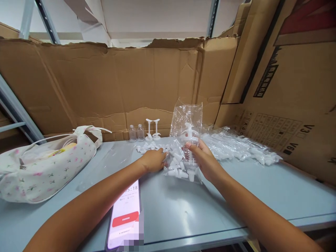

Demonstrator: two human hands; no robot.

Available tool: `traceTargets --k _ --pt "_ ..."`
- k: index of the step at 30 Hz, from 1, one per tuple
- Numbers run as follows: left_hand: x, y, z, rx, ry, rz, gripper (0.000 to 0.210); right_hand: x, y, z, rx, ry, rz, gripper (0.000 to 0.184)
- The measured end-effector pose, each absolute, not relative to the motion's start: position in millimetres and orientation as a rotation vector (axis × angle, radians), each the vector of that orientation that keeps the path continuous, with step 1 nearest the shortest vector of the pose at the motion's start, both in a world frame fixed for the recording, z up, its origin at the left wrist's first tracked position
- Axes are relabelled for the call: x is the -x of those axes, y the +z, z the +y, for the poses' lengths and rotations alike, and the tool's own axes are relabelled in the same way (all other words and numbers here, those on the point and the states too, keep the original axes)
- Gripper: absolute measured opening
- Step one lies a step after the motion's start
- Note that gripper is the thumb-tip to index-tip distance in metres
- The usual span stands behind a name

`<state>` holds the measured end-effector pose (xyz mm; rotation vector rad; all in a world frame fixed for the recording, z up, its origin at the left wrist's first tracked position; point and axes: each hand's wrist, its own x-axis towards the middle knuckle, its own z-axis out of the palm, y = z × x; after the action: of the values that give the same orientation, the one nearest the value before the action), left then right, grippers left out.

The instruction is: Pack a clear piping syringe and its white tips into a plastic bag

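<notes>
Right hand (204, 158) holds plastic bag (179, 120) — well inside table edge (210, 235).

You seem to be in a storeroom or packing workshop: your grey table (162, 217) has rough cardboard sheeting (149, 80) behind it, a printed carton (294, 91) along its right, a metal rack post (15, 106) at its left, and bagged white plastic parts (236, 145) on it.

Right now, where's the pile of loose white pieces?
In the head view, the pile is near centre on the table, just beyond the left hand, in front of two standing white parts and left of the clear bag in the right hand.
</notes>
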<state>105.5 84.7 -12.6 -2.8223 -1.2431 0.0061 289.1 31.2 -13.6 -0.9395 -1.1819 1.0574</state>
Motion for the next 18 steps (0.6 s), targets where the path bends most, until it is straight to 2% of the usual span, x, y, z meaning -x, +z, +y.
traceTargets --k 6,8,13,18 --pt "-109 -14 88 2.862 -0.016 -1.259 0.021 -291 -11 31 0.957 1.007 -1.234 0.042" --pt "-104 -14 89 2.853 -0.036 -1.282 0.023 -293 -9 31 0.970 0.979 -1.233 0.044" --pt "-93 -13 97 2.820 -0.040 -1.336 0.046 -295 -6 34 0.966 0.943 -1.231 0.043" --pt "-92 -13 100 2.795 0.025 -1.346 0.032 -294 -7 34 1.023 0.916 -1.243 0.046"
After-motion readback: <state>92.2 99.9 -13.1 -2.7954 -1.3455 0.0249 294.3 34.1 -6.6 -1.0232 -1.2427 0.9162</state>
